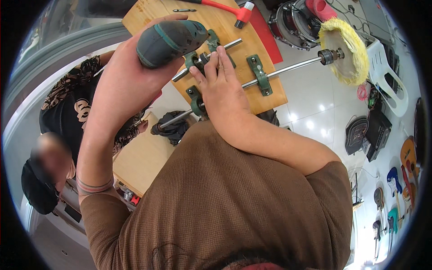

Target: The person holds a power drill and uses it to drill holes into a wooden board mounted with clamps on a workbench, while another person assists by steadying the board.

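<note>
My left hand (119, 83) is closed around a dark grey cordless drill (171, 42) with teal stripes, held over the wooden board (155, 11). The drill's front end sits above a green bearing block (213, 39); its tip is hidden. Beneath it, my right hand (225, 92) reaches in with fingers stretched, the tips touching or close to a dark collar (203, 58) on a short steel shaft (233, 43). A longer steel shaft (292, 68) runs under my right hand through another green bearing block (259, 75). Its far end carries a yellow fluffy buffing wheel (344, 51).
A red-handled hammer (243, 14) and a driver bit (184, 10) lie on the board's far part. Another person (74, 108) is at the left, beside a pale wooden surface (139, 157). At the right are drums (294, 24), a white plastic chair (388, 81) and several guitars (408, 155).
</note>
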Demonstrator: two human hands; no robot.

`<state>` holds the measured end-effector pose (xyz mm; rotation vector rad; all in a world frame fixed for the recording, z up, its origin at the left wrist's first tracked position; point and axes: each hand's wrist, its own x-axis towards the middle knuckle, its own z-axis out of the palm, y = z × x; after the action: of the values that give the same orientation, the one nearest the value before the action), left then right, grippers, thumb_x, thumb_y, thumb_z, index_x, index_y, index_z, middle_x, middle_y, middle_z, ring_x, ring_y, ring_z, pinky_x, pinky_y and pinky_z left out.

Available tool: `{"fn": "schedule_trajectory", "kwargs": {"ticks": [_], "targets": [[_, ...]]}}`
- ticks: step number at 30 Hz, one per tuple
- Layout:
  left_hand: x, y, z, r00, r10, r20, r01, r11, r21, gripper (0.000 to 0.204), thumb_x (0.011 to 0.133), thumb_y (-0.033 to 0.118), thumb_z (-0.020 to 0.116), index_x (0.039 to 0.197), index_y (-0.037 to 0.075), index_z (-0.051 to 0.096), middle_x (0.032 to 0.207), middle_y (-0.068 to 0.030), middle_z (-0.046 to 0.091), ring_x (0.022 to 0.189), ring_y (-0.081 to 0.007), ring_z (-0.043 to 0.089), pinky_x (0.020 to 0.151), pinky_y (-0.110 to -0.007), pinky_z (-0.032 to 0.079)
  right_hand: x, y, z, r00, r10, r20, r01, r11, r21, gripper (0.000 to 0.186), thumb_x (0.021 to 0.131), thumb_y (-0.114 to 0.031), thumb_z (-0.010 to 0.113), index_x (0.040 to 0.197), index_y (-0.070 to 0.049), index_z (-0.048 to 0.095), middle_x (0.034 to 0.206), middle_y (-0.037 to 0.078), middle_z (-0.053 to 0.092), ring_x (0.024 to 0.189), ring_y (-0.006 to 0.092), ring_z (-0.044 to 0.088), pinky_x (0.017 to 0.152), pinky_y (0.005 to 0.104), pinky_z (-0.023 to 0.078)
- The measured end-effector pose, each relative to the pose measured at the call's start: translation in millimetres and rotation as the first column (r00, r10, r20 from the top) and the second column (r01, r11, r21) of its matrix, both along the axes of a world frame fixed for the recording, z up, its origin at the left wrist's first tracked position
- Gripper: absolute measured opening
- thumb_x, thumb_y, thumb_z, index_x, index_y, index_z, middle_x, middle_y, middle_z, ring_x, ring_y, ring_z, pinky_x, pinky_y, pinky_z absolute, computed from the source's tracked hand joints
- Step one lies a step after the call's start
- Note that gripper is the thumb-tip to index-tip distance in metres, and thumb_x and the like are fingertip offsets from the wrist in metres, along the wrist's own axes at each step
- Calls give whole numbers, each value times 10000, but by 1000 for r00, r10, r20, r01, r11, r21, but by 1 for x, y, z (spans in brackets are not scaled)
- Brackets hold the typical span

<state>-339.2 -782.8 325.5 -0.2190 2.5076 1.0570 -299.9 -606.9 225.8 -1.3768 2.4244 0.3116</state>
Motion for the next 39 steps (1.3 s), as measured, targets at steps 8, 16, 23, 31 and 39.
{"fn": "schedule_trajectory", "kwargs": {"ticks": [8,16,23,31,39], "targets": [[-6,4,5,995,17,99,-8,996,-90,514,918,37,705,1425,88,634,1168,-41,750,989,-79,655,935,-288,529,-4,1,5,999,15,33,-16,999,28,640,1042,-247,450,1661,-127,344,1509,291,504,1498,413,405,1306,584,35],[-5,2,5,995,12,100,-2,996,-95,499,919,47,711,1411,88,641,1183,-44,751,1018,-91,665,957,-297,526,-2,1,5,1000,22,17,-22,999,31,633,1041,-248,474,1650,-117,368,1485,232,538,1482,396,412,1291,620,55],[-6,4,4,997,-3,74,9,997,-73,500,917,58,722,1410,83,642,1201,-57,751,1041,-93,669,964,-304,527,-2,2,4,1000,-8,6,8,1000,2,635,1027,-243,511,1636,-99,400,1467,186,565,1470,379,407,1281,648,60],[3,2,-1,1000,-29,6,30,993,-114,526,914,47,726,1430,91,633,1147,-58,759,948,-82,680,879,-283,549,-1,1,-3,1000,0,11,0,1000,-8,603,1059,-232,426,1655,-164,369,1523,290,489,1495,400,431,1314,539,42],[54,-17,59,982,185,-44,-176,970,170,622,854,-38,721,1457,-19,574,1226,-96,724,1001,-139,702,902,-293,570,5,1,-10,999,-9,-44,8,1000,-7,611,1074,-232,406,1672,-137,317,1571,257,458,1504,401,417,1296,584,-18]]}}
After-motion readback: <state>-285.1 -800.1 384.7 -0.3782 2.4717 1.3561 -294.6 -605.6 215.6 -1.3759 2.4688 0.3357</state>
